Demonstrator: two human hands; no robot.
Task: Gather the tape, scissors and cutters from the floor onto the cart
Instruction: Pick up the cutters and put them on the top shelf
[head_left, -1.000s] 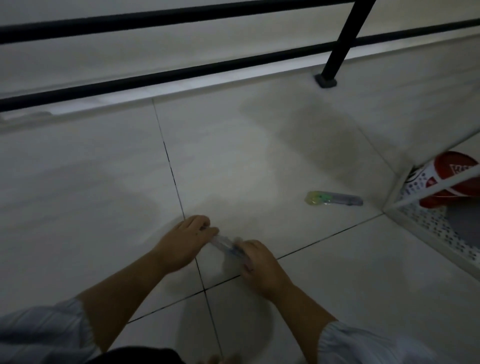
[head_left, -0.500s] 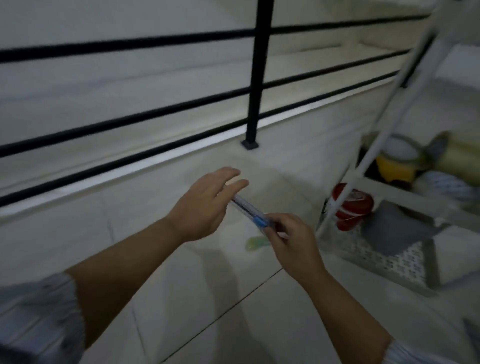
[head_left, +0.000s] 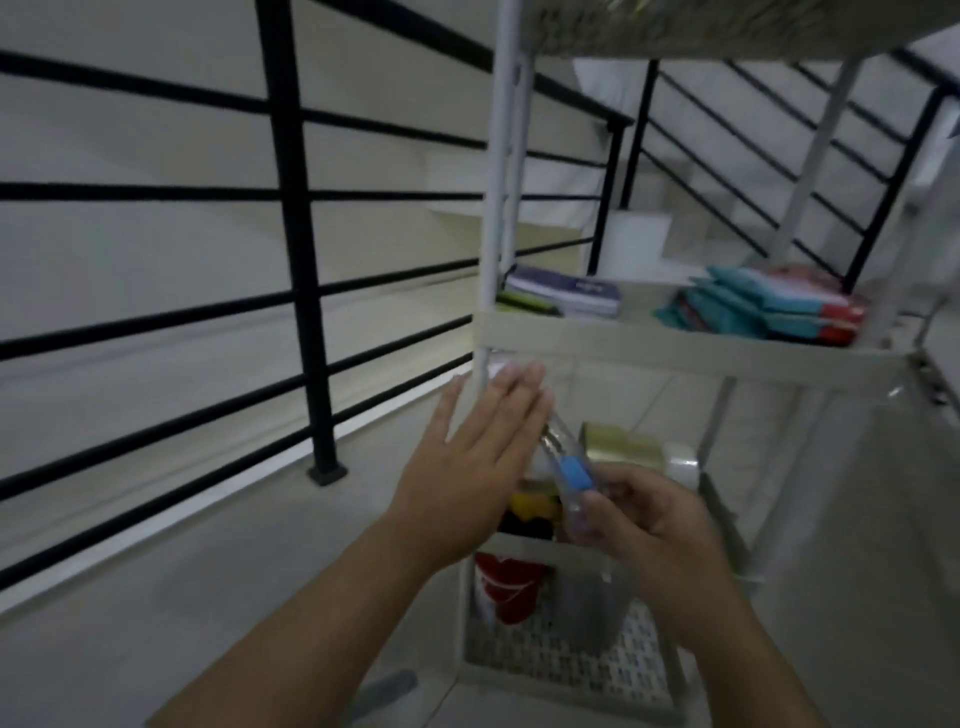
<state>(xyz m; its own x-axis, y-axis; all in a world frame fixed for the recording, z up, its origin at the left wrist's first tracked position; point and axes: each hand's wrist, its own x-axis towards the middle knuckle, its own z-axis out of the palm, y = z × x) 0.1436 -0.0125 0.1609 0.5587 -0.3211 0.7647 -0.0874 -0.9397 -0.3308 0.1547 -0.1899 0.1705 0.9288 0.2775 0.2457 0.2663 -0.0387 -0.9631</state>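
My right hand (head_left: 644, 525) grips a clear plastic cutter with a blue slider (head_left: 570, 478), held tilted in front of the white tiered cart (head_left: 649, 345). My left hand (head_left: 472, 467) is open and flat, fingers together, with its fingertips against the cutter's far end. Behind the cutter, on the cart's lower-middle tier, lie rolls of tape (head_left: 631, 448). A second cutter (head_left: 387, 688) lies on the floor at the bottom, partly hidden by my left forearm.
A black metal railing (head_left: 296, 249) runs along the left and behind the cart. The cart's middle shelf carries notebooks (head_left: 566, 296) and teal packets (head_left: 769, 309). A red object (head_left: 506, 587) sits on the perforated bottom tier. Tiled floor lies to the left.
I have risen from the floor with the cutter and turned to the cart. Both hands now hold it in front of the cart's tiers; the left hand has flattened.
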